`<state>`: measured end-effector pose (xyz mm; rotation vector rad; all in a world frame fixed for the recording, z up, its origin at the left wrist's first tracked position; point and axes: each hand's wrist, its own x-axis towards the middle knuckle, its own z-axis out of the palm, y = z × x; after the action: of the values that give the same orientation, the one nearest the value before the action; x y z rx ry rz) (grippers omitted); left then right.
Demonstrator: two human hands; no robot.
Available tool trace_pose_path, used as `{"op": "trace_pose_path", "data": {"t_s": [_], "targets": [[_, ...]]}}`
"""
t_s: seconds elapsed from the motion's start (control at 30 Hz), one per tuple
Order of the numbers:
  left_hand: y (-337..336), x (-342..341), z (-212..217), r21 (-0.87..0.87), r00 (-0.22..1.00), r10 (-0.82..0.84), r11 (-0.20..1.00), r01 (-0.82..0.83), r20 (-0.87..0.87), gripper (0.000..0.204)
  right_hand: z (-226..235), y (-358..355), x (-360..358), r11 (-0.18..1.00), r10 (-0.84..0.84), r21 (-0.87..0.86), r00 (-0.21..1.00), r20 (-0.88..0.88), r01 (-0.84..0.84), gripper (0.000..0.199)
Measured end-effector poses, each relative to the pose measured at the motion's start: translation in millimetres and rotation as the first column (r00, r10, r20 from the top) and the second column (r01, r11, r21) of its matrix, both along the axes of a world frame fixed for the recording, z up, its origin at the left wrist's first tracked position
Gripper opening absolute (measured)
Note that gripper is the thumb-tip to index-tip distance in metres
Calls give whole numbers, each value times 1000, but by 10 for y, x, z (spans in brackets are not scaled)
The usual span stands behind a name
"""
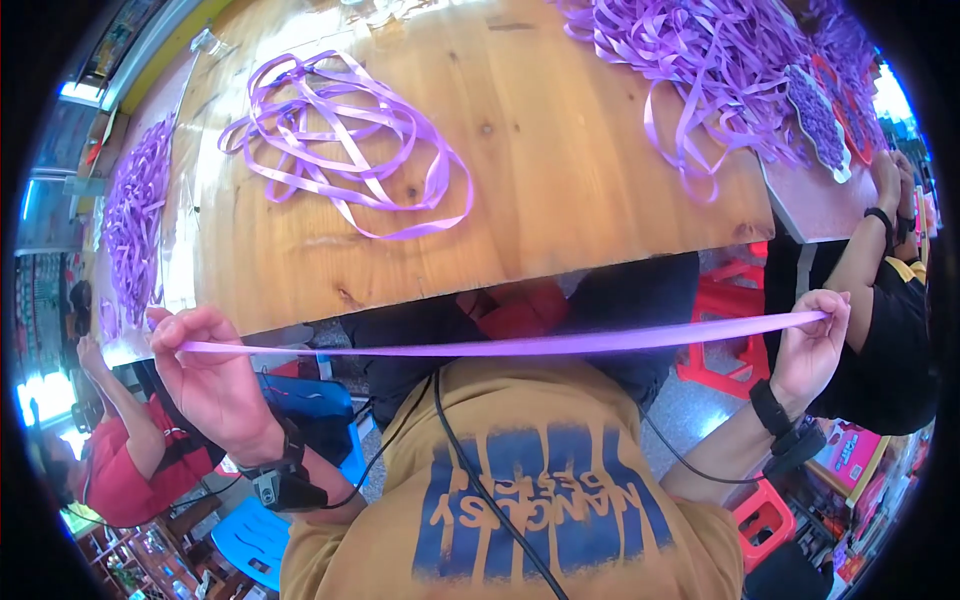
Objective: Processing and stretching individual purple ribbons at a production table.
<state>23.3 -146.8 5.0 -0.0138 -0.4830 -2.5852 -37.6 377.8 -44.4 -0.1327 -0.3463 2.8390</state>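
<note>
A long purple ribbon (pixel 520 347) is stretched nearly straight between my two hands, just off the table's front edge. My left hand (pixel 205 375) pinches its left end between thumb and fingers. The other end is pinched in my right hand (pixel 817 345), out to the right. The strip sags slightly in the middle and hangs in front of my body. Beyond it, a loose heap of purple ribbon loops (pixel 350 140) lies on the wooden table (pixel 560 200).
Large piles of purple ribbon sit at the far right (pixel 700 70) and left (pixel 138 210). A co-worker in red (pixel 150 450) is at the left, another in black (pixel 880 330) at the right. A red stool (pixel 728 320) and a blue chair (pixel 250 540) stand nearby.
</note>
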Motion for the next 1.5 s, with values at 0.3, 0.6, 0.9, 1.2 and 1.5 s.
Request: {"op": "trace_pose_path", "data": {"t_s": [0.3, 0.6, 0.9, 1.2, 1.5], "targets": [[61, -32, 168, 135, 998, 0, 991, 8, -60, 21, 85, -122, -77, 978, 91, -180, 990, -105, -109, 9], [101, -14, 281, 146, 992, -35, 988, 53, -122, 8, 186, -300, -101, 993, 51, 114, 991, -127, -37, 16], [917, -178, 84, -675, 961, -120, 691, 260, 247, 6, 413, -1429, -23, 593, 389, 783, 918, -76, -187, 34], [1354, -292, 95, -828, 834, -409, 262, 496, 370, 18, 273, -1888, 129, 292, 682, 908, 731, 23, -301, 22], [1395, -311, 66, -841, 815, -454, 220, 495, 361, 14, 287, -1881, 152, 242, 753, 895, 654, 71, -375, 26]]}}
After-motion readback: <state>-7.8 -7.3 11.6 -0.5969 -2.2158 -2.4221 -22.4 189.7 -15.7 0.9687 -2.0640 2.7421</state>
